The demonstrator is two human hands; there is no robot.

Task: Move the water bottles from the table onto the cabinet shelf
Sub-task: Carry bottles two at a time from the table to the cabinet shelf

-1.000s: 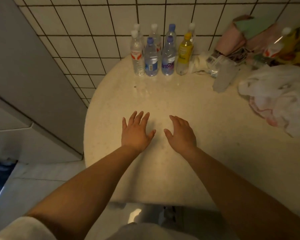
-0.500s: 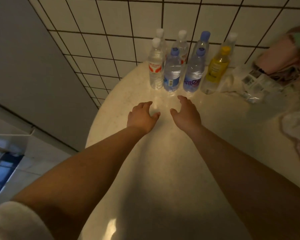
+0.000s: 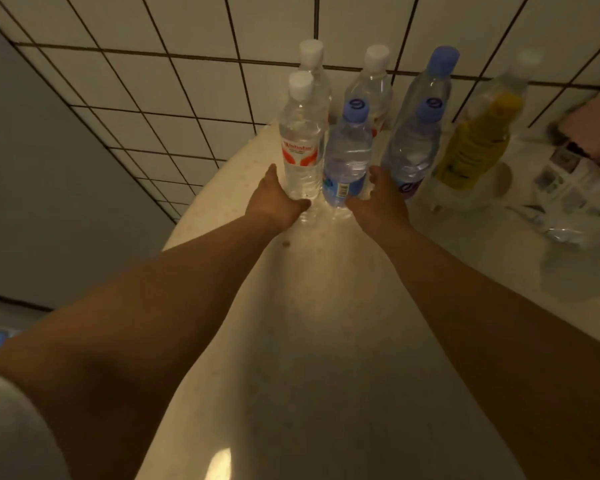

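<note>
Cream table (image 3: pixel 326 341) filling centre and lower frame, tiled wall (image 3: pixel 187 81) across the top; water bottles (image 3: pixel 414 147) upright in two rows at upper centre, on the table's far edge; left hand (image 3: pixel 274 202) wrapped round base of red-labelled bottle (image 3: pixel 300 150); right hand (image 3: pixel 378 199) between two blue-capped bottles, touching the blue-labelled bottle (image 3: pixel 347 157), grasp not determinable.

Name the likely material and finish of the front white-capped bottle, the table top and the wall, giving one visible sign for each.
White-capped bottle: clear thin plastic, glossy; you see through it, and the lower body is ribbed.
Table top: pale speckled stone or stone-look laminate, polished; it shows a light glare. Which one is unclear.
Wall: probably glazed ceramic tile; white squares with dark grout lines.
</note>
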